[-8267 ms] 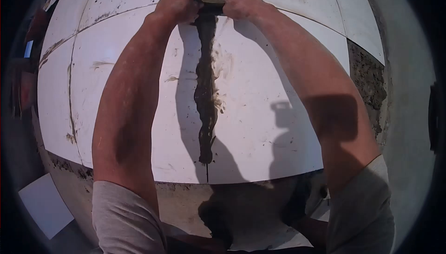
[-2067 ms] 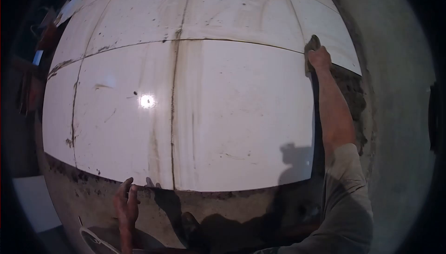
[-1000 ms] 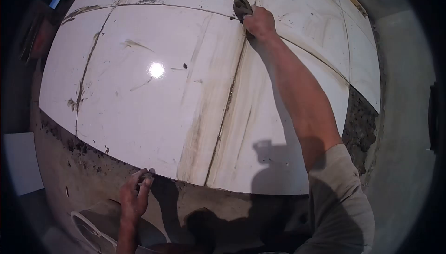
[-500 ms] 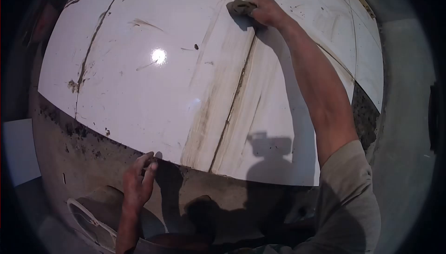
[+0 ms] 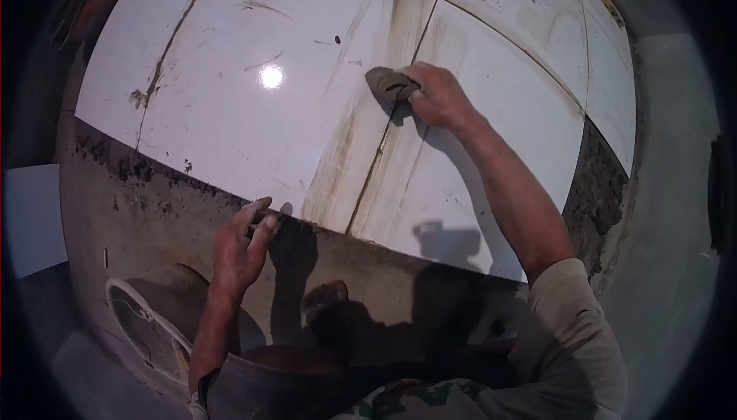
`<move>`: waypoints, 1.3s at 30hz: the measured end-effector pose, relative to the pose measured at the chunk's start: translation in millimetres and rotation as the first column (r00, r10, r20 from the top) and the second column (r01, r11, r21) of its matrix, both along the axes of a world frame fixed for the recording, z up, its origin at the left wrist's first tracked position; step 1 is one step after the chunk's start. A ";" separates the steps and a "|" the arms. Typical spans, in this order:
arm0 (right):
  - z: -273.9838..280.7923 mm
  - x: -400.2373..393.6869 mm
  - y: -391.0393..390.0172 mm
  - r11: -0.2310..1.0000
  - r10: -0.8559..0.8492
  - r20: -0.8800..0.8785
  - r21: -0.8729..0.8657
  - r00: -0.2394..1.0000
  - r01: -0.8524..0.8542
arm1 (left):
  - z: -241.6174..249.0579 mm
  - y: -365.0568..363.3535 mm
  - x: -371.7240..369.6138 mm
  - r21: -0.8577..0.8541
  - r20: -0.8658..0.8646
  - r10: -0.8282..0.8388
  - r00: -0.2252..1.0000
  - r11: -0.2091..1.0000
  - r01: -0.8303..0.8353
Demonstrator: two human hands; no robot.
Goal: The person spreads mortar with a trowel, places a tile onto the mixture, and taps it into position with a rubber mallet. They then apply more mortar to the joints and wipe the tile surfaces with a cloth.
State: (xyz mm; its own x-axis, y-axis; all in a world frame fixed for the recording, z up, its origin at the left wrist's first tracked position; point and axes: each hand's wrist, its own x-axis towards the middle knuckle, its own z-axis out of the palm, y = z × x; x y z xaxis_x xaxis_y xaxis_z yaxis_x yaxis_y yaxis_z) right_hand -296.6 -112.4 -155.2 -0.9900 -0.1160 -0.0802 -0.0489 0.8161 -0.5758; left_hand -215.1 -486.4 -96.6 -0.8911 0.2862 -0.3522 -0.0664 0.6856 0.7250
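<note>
My right hand (image 5: 437, 96) is closed on a crumpled grey-brown rag (image 5: 388, 84), which presses on the white floor tiles (image 5: 253, 124) over the dark joint between two of them. Brownish smears (image 5: 338, 163) run along both sides of that joint. At the tiles' near edge, my left hand (image 5: 239, 251) hovers with loosely bent fingers, thumb and forefinger apart. I see nothing held in it.
A bucket (image 5: 146, 309) lies tipped on its side at lower left. Beside it, a loose white tile (image 5: 32, 220) rests on the rough ground. Dark mortar (image 5: 595, 174) shows by the right tile edge. A shoe (image 5: 325, 297) is below.
My right hand has drawn the rag along the joint toward me, leaving the far stretch of smears uncovered. My left hand remains by the near edge while the view has shifted.
</note>
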 end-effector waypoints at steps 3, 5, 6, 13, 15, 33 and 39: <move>2.6 29.8 -21.4 0.998 -0.012 -0.005 -0.061 1.000 0.012 | 1.8 3.8 4.8 -0.008 0.002 -0.008 1.000 1.000 0.008; 5.9 43.6 -33.5 0.994 -0.017 0.005 -0.104 1.000 0.018 | 3.8 5.2 4.5 -0.010 -0.029 -0.028 0.999 1.000 0.028; 8.8 50.4 -39.8 0.989 -0.019 0.025 -0.144 1.000 0.023 | 6.6 7.9 5.1 -0.020 -0.006 -0.025 1.000 0.999 0.025; 19.0 84.7 -67.7 0.983 0.029 0.136 -0.186 0.990 -0.003 | 6.1 11.7 10.6 -0.022 -0.069 -0.076 0.995 0.997 0.075; 16.5 94.8 -74.3 0.977 0.028 0.117 -0.215 0.993 -0.002 | 1.3 9.4 12.5 -0.039 -0.073 -0.077 0.994 0.997 0.074; -18.4 195.4 -149.2 0.972 0.141 0.020 -0.191 0.990 -0.135 | 15.6 13.6 17.6 -0.001 -0.152 -0.091 0.984 0.996 0.091; -0.7 228.1 -169.0 0.959 0.281 0.341 -0.071 0.897 -0.274 | 20.9 6.9 23.3 0.023 -0.115 -0.036 0.993 0.999 0.039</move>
State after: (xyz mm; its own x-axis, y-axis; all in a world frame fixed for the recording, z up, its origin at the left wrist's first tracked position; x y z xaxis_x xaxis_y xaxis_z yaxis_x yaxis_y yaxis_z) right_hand -68.5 -281.4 -155.9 -0.8284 -0.3874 -0.4046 -0.0673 0.7859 -0.6147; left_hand -191.7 -479.5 -75.7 -0.9135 0.3280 -0.2408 0.0435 0.6671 0.7437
